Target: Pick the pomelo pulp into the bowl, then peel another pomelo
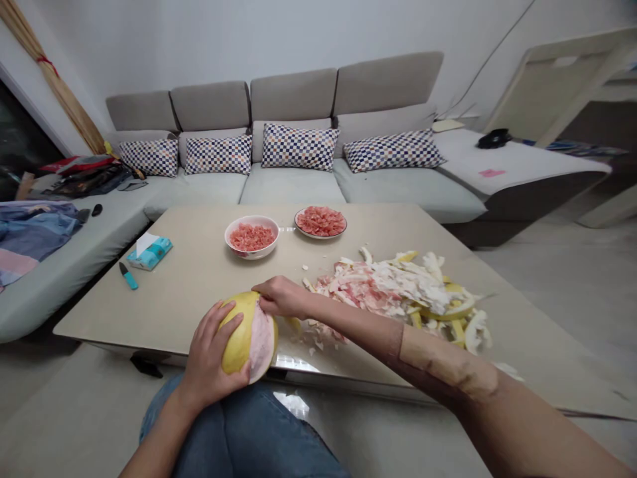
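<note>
A yellow pomelo [239, 342] is held over the table's front edge, just above my knee. Part of its rind is gone on the right side, where pinkish-white pith [261, 338] shows. My left hand [212, 348] grips the fruit from the left, fingers spread over the rind and thumb below. At the top, my right hand [281, 297] is closed on the edge of the pomelo peel, its fingertips partly hidden. Right of my hands lies a heap of peel, white pith and pink membrane [393, 285].
Toward the back of the table [194, 285] stand a bowl [251, 255] and a plate [321, 237], both holding pink pomelo pulp. A tissue pack [154, 254] and a teal-handled knife [129, 277] lie at the left. The sofa [288, 182] borders the far side.
</note>
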Motion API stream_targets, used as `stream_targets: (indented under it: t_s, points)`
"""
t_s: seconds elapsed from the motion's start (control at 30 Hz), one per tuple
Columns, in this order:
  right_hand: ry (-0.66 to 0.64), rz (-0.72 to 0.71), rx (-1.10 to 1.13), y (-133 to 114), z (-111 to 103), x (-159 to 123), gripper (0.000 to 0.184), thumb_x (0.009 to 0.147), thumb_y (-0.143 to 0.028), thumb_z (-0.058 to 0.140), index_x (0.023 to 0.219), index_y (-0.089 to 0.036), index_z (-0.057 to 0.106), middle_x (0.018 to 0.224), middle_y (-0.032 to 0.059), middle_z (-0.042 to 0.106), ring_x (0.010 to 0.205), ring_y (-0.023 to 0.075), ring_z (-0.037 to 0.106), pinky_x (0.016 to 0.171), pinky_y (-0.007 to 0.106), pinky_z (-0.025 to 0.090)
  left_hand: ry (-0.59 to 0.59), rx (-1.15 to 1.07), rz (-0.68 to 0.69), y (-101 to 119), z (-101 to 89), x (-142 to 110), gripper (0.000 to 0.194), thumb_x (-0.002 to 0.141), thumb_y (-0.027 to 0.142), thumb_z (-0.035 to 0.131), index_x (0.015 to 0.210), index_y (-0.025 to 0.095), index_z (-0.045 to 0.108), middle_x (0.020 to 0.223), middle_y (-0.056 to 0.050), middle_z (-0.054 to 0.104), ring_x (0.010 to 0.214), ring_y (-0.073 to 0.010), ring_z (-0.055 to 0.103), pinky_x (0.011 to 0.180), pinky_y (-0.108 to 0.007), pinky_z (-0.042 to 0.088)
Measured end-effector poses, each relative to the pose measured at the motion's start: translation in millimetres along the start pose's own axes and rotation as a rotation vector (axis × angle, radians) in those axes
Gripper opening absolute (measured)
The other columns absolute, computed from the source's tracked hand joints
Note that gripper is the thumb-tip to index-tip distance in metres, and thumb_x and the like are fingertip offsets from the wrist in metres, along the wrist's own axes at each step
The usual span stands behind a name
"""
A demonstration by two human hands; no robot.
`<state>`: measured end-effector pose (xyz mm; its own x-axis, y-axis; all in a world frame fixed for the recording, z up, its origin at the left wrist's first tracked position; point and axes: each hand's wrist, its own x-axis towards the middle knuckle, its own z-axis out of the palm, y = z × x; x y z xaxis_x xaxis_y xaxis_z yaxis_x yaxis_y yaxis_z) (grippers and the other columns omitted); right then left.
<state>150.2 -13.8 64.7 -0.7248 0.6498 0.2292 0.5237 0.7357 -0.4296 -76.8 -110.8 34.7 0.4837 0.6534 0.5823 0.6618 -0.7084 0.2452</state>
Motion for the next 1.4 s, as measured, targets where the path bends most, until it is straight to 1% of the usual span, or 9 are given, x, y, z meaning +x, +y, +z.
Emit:
stream_targets:
  t_s: [0.1,0.4,0.57,0.7,0.8,0.93,1.03,1.2,1.4]
  points:
    - [0.026,0.066,0.178,1,0,-2,0.018,0.079,-0.010,0.049,0.073,-0.014,0.066,0.054,-0.0023,0.059,0.050,0.0088,0.047,0.053,0.019,0.034,0.007,-0.016,0.007,-2,-0.5,-1,0.072,0.071,0.024,0.068,0.138,0.023,0.041,0.145,-0.015,0.044,0.139,-0.0362,0.037,0.111,-0.057,0.038]
    - [-0.100,0.342,0.767,13,-10,-6,0.039,0.083,-0.028,0.054,0.113,-0.008,0.070,0.062,0.0006,0.067,0.051,0.0135,0.063,0.056,0.023,0.050,0.043,-0.061,0.045,-8,-2.8,-13,0.076,0.071,0.024,0.068,0.141,0.024,0.038,0.146,-0.015,0.043,0.140,-0.0373,0.036,0.110,-0.059,0.038]
    - [-0.194,0.298,0.573,-2,-25,0,0.035,0.083,-0.026,0.056,0.112,-0.012,0.071,0.063,-0.0003,0.069,0.056,0.0125,0.064,0.059,0.021,0.049,0.057,-0.066,0.051,-8,-3.5,-21,0.077,0.071,0.022,0.069,0.141,0.023,0.038,0.147,-0.017,0.041,0.141,-0.0385,0.034,0.110,-0.061,0.037]
    - [-0.247,0.260,0.189,-23,-28,10,0.020,0.075,-0.012,0.056,0.082,-0.013,0.074,0.058,0.0005,0.069,0.054,0.0116,0.060,0.054,0.019,0.041,0.048,-0.048,0.057,-7,-2.5,-22,0.077,0.071,0.024,0.069,0.142,0.025,0.038,0.148,-0.016,0.041,0.141,-0.0392,0.034,0.110,-0.061,0.037]
    - [-0.248,0.207,0.078,-30,-30,13,0.020,0.075,-0.006,0.053,0.070,-0.012,0.071,0.058,0.0026,0.070,0.053,0.0108,0.057,0.054,0.019,0.039,0.040,-0.059,0.056,-7,-3.0,-20,0.077,0.072,0.024,0.068,0.143,0.026,0.037,0.148,-0.015,0.041,0.141,-0.0391,0.033,0.110,-0.061,0.036]
    - [-0.249,0.182,0.183,-21,-33,11,0.026,0.076,-0.003,0.049,0.070,-0.013,0.072,0.055,-0.0007,0.068,0.051,0.0088,0.056,0.054,0.018,0.039,0.016,-0.112,0.074,-14,-5.4,-18,0.077,0.074,0.025,0.066,0.144,0.027,0.035,0.150,-0.015,0.038,0.142,-0.0386,0.032,0.110,-0.062,0.035]
    - [-0.298,0.215,0.440,-3,-33,9,0.025,0.080,-0.007,0.050,0.081,-0.011,0.075,0.055,-0.0014,0.067,0.051,0.0092,0.059,0.056,0.018,0.043,0.004,-0.146,0.100,-26,-6.6,-21,0.075,0.076,0.028,0.065,0.145,0.027,0.035,0.150,-0.015,0.039,0.143,-0.0386,0.031,0.110,-0.062,0.034]
    - [-0.386,0.325,0.847,27,-19,-3,0.032,0.082,-0.029,0.063,0.106,-0.011,0.073,0.083,0.0065,0.075,0.056,0.0094,0.061,0.059,0.022,0.048,0.003,-0.217,0.069,-46,-7.3,-41,0.066,0.084,0.034,0.058,0.146,0.030,0.034,0.154,-0.014,0.033,0.144,-0.0375,0.029,0.110,-0.062,0.034]
    - [-0.144,0.446,0.719,34,-25,-26,0.039,0.087,-0.038,0.061,0.114,-0.011,0.070,0.085,0.0048,0.070,0.054,0.0056,0.042,0.051,0.019,0.036,0.014,-0.180,-0.042,-50,-6.9,-52,0.063,0.089,0.039,0.054,0.147,0.031,0.031,0.155,-0.014,0.031,0.142,-0.0346,0.033,0.109,-0.059,0.037]
